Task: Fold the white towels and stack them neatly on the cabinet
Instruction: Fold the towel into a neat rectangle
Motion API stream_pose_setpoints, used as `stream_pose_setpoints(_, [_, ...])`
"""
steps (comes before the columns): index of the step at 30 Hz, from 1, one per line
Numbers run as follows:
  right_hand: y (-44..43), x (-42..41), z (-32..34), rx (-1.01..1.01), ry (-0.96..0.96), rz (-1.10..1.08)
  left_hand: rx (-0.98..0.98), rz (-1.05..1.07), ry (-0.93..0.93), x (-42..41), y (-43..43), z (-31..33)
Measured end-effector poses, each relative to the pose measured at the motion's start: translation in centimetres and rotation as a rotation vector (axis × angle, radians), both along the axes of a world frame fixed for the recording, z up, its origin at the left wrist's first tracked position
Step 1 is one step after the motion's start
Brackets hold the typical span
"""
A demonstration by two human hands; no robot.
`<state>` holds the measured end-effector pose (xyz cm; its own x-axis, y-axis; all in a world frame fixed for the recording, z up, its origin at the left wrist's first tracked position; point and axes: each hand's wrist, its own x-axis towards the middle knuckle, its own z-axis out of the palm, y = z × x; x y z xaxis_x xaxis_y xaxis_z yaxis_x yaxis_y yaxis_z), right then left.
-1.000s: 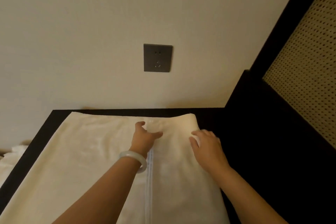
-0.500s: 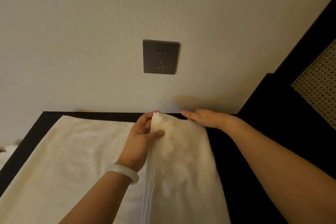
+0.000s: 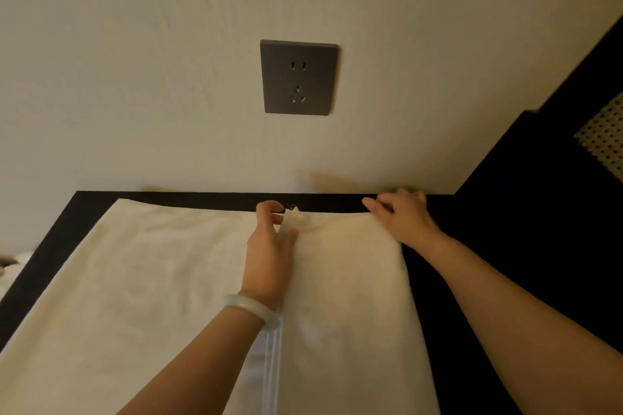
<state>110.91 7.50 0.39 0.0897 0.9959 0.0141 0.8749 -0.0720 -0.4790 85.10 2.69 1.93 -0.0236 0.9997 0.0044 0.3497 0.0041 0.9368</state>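
Note:
A large white towel (image 3: 141, 280) lies spread over the dark cabinet top (image 3: 54, 232), its right part folded over so a hemmed edge runs down the middle. My left hand (image 3: 273, 246), with a pale bangle on the wrist, pinches the far corner of that folded layer between thumb and fingers. My right hand (image 3: 401, 216) grips the towel's far right corner at the cabinet's back edge, fingers curled over the cloth.
A dark wall socket (image 3: 299, 77) sits on the beige wall right behind the cabinet. A taller black unit (image 3: 526, 212) with a perforated panel (image 3: 603, 141) stands at the right. More white cloth (image 3: 13, 263) shows past the cabinet's left edge.
Both hands moved from the folded layer's surface to its far edge. The left hand took hold of the inner corner and the right hand slid out to the far right corner.

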Motion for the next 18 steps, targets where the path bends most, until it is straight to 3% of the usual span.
stream_pose_setpoints(5, [0.0,0.9,-1.0,0.018,0.037,-0.032,0.026,-0.04,0.046,0.6,1.1,-0.2])
stream_pose_setpoints(11, [0.0,-0.2,0.1,-0.045,0.011,-0.055,-0.044,0.079,0.036,0.9,1.8,-0.3])
stream_pose_setpoints(14, [-1.1,-1.4,2.4,-0.066,-0.221,-0.137,-0.037,0.002,0.061,0.8,1.1,0.4])
stream_pose_setpoints(16, [-3.0,-3.4,3.7,0.049,-0.423,-0.168,0.102,-0.055,0.302,1.0,-0.1,0.6])
stream_pose_setpoints(18, [-5.6,-6.7,3.8,0.226,-0.449,-0.048,0.336,-0.124,0.646,1.6,-1.7,0.4])
